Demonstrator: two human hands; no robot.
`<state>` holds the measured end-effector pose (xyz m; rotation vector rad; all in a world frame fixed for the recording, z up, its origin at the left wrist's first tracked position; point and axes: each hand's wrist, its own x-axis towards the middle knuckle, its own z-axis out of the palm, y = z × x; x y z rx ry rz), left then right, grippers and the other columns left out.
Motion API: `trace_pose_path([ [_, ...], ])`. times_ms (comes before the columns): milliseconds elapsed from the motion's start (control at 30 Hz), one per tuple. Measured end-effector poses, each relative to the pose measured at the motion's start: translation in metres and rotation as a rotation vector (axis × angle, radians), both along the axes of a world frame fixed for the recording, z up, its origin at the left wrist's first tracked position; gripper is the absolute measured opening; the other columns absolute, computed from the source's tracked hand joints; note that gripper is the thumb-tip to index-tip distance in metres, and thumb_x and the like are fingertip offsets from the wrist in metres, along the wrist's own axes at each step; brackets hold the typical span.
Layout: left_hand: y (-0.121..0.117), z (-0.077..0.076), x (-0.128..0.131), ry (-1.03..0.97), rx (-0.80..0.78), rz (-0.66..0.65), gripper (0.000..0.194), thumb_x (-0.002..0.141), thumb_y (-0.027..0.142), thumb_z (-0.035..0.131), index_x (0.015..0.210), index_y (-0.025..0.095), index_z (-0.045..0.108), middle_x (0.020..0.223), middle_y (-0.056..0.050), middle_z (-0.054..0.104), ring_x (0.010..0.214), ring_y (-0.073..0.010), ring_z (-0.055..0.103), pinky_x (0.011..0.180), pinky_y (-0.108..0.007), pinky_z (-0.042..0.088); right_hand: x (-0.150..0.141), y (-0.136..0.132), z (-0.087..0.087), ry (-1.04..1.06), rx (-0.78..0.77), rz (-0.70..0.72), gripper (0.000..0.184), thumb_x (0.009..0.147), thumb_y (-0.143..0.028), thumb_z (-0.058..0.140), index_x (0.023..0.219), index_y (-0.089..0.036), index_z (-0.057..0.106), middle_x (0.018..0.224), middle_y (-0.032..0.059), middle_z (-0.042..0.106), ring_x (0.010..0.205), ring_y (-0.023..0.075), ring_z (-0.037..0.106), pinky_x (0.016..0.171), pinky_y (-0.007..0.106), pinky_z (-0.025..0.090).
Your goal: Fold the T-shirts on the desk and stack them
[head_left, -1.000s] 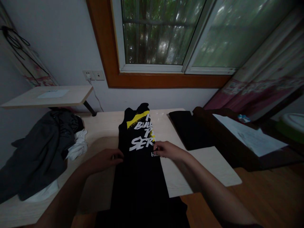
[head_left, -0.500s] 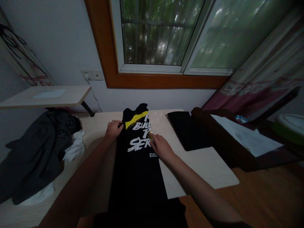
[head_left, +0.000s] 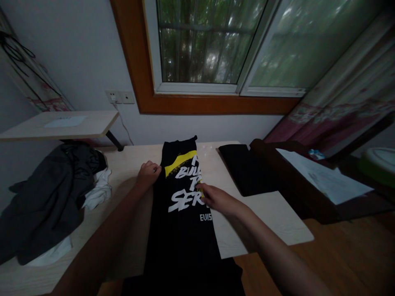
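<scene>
A black T-shirt (head_left: 182, 230) with a yellow stripe and white lettering lies in a long, narrow fold on the pale table (head_left: 129, 164), its near end reaching down toward me. My left hand (head_left: 148, 173) has its fingers closed on the shirt's left edge, beside the stripe. On the opposite edge, next to the large white letters, my right hand (head_left: 217, 199) pinches the cloth between thumb and fingers. The fingertips of both hands are partly hidden.
At the left, a heap of dark grey clothing (head_left: 52, 197) with white cloth (head_left: 98, 189) lies under a small raised shelf (head_left: 61, 125). A folded black item (head_left: 243, 168) rests right of the shirt. Behind stand the wall and window (head_left: 210, 49). White paper (head_left: 321, 176) lies far right.
Both hands have come slightly toward me and to the right, drawing the shirt with them. Its bunched far end now looks straighter and flatter, and the print has shifted nearer.
</scene>
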<state>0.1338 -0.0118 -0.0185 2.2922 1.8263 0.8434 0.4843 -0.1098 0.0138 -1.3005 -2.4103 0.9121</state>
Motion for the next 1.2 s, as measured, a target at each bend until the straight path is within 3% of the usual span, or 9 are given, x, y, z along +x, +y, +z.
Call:
trace_pose_path([
  [100,-0.004,0.004,0.008,0.037,0.063,-0.016,0.028,0.095,0.039,0.056,0.076,0.023,0.07,0.085,-0.006,0.07,0.095,-0.0256,0.061,0.096,-0.044,0.042,0.008,0.0,0.009,0.016,-0.099,0.03,0.057,0.091,-0.024,0.065,0.146,-0.025,0.047,0.101,0.0044,0.069,0.083,0.0186,0.066,0.079,0.03,0.05],
  [233,-0.002,0.007,0.022,0.05,0.08,0.031,0.026,0.087,0.049,0.067,0.085,0.024,0.074,0.09,-0.007,0.066,0.093,-0.0261,0.058,0.092,-0.042,0.044,0.003,0.01,0.019,0.004,-0.062,-0.034,0.054,0.092,-0.033,0.067,0.143,-0.024,0.053,0.084,0.0001,0.067,0.072,0.0165,0.061,0.068,0.027,0.044],
  [400,0.002,0.005,0.031,0.047,0.006,0.014,0.011,0.081,0.034,0.07,0.086,0.024,0.069,0.089,-0.005,0.064,0.09,-0.0259,0.056,0.089,-0.041,0.044,-0.015,0.031,0.017,0.045,0.067,-0.186,0.037,0.098,-0.034,0.057,0.133,-0.021,0.062,0.077,-0.0004,0.067,0.067,0.0154,0.059,0.066,0.026,0.043],
  [600,-0.001,0.005,0.037,-0.101,0.03,-0.069,0.006,0.082,0.02,0.062,0.085,0.024,0.058,0.086,-0.003,0.064,0.084,-0.0235,0.058,0.086,-0.041,0.045,-0.036,0.088,0.003,0.051,0.313,-0.333,0.038,0.093,-0.018,0.058,0.13,-0.022,0.065,0.104,0.0062,0.07,0.09,0.0189,0.064,0.086,0.03,0.05],
  [767,-0.008,0.006,0.044,-0.2,0.122,-0.099,0.011,0.085,0.015,0.057,0.088,0.025,0.056,0.09,-0.004,0.062,0.088,-0.0229,0.06,0.085,-0.039,0.049,-0.058,0.142,-0.004,-0.008,0.481,-0.349,0.05,0.088,-0.008,0.056,0.136,-0.018,0.063,0.134,0.0134,0.056,0.115,0.022,0.062,0.104,0.034,0.049],
  [867,-0.013,0.006,0.046,-0.185,0.15,-0.195,0.013,0.088,0.013,0.054,0.094,0.024,0.054,0.097,-0.005,0.062,0.095,-0.0227,0.061,0.089,-0.039,0.051,-0.068,0.16,-0.004,-0.071,0.551,-0.259,0.064,0.085,-0.003,0.053,0.146,-0.021,0.055,0.152,0.0132,0.045,0.131,0.0233,0.054,0.11,0.036,0.046],
  [1000,-0.018,0.008,0.047,-0.075,0.171,-0.302,0.016,0.09,0.01,0.051,0.098,0.023,0.054,0.105,-0.008,0.064,0.104,-0.0239,0.061,0.094,-0.041,0.052,-0.075,0.166,0.005,-0.218,0.578,0.064,0.071,0.087,0.0,0.049,0.151,-0.031,0.048,0.162,0.005,0.038,0.132,0.022,0.053,0.107,0.035,0.046],
  [1100,-0.023,0.013,0.048,0.034,0.161,-0.362,0.016,0.093,0.011,0.05,0.1,0.023,0.057,0.109,-0.008,0.065,0.107,-0.0248,0.06,0.097,-0.043,0.051,-0.079,0.165,0.014,-0.32,0.571,0.189,0.057,0.092,-0.003,0.049,0.143,-0.028,0.057,0.156,0.0062,0.046,0.123,0.022,0.057,0.103,0.035,0.046],
  [1200,-0.027,0.02,0.049,0.118,0.136,-0.435,0.018,0.096,0.012,0.047,0.102,0.023,0.06,0.113,-0.008,0.066,0.105,-0.0243,0.06,0.097,-0.043,0.051,-0.079,0.163,0.018,-0.408,0.588,0.197,0.041,0.094,-0.006,0.049,0.13,-0.021,0.064,0.139,0.0118,0.058,0.114,0.0246,0.058,0.097,0.036,0.046],
])
